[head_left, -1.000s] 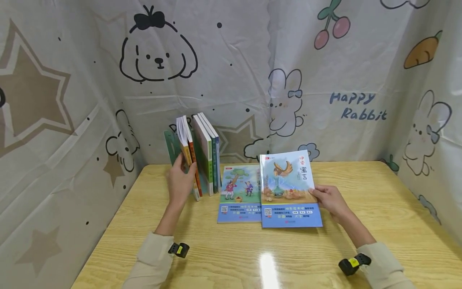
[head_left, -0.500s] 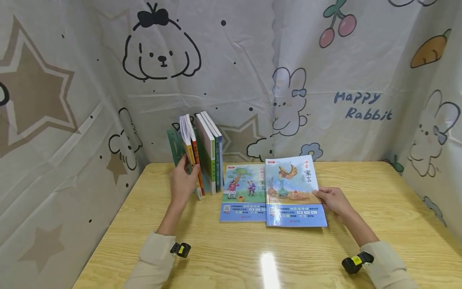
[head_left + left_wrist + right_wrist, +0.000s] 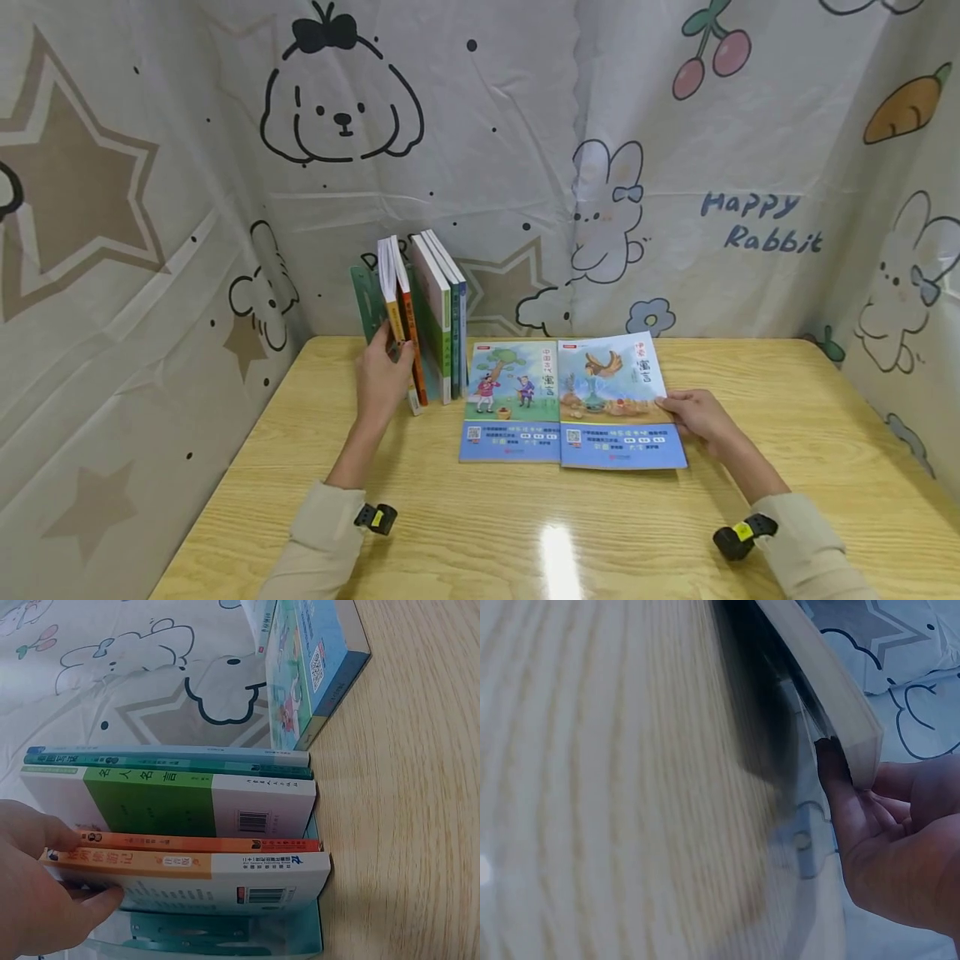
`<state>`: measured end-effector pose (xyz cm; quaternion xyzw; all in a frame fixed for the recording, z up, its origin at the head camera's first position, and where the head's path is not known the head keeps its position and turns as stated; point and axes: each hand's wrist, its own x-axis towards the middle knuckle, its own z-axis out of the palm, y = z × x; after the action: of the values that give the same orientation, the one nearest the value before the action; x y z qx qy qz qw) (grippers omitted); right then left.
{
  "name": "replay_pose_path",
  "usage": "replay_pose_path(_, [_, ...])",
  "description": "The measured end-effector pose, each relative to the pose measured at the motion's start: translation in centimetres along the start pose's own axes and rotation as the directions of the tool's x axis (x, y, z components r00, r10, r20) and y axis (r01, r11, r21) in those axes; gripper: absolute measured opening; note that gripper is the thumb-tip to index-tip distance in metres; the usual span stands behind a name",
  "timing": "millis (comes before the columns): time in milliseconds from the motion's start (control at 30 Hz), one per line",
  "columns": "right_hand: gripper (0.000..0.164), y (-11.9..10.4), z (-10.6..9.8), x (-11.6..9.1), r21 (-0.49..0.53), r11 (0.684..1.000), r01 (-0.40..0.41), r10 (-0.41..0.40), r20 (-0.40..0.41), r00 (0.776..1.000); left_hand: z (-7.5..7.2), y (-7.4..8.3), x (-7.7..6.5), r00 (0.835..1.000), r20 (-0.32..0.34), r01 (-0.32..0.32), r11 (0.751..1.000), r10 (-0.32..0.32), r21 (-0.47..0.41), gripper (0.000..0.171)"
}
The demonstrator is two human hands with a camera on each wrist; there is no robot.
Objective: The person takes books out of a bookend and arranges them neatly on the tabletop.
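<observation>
I see the left hand (image 3: 381,375) pinching the standing yellow-and-white-spined paperback (image 3: 187,866) and orange-spined paperback (image 3: 202,843). The blue tree-cover paperback (image 3: 510,400) now shows its title: the blue bird-cover paperback (image 3: 618,404) has shifted off it. I judge them nearly aligned. The right hand (image 3: 701,421) pinches the latter's raised right edge; the pale wood-grain table (image 3: 465,517) offers room nearside.

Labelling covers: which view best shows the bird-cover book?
Head view: the bird-cover book shows its front cover almost whole, right hand at one edge. Left wrist: just a part at the top edge. Right wrist: page edges and shadowed underside, no front.
</observation>
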<state>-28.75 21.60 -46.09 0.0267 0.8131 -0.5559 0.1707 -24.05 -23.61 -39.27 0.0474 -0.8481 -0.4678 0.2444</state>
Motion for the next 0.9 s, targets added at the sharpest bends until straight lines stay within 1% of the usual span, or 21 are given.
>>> replay_pose_path(167, [0.05,0.1,-0.3,0.4,0.014,1.0,-0.022,0.022,0.011,1.0,0.0,-0.1,-0.1,1.0,-0.004,-0.011,1.0,0.011,0.005,0.055])
replay_pose_path(333, [0.049,0.0,-0.4,0.6,-0.016,1.0,-0.002,0.002,0.015,1.0,-0.1,-0.1,-0.1,1.0,-0.002,-0.009,1.0,0.009,0.012,0.054])
replay_pose_path(500, [0.049,0.1,-0.6,0.9,-0.044,0.999,-0.005,0.005,-0.005,1.0,-0.2,-0.1,-0.2,1.0,-0.003,-0.009,1.0,0.009,0.006,0.053])
replay_pose_path(700, [0.049,0.5,-0.8,1.2,-0.02,1.0,-0.02,0.019,-0.022,1.0,-0.2,0.0,-0.3,1.0,0.006,0.005,1.0,-0.005,-0.012,0.054])
replay_pose_path(800, [0.049,0.4,-0.9,1.2,-0.018,0.999,-0.036,0.035,-0.048,0.998,-0.2,0.0,-0.3,1.0,0.008,0.012,1.0,-0.011,-0.01,0.054])
replay_pose_path(900, [0.05,0.4,-1.0,1.3,-0.037,0.998,-0.052,0.049,-0.08,0.996,-0.2,0.0,-0.3,1.0,0.003,0.01,1.0,-0.009,-0.01,0.054])
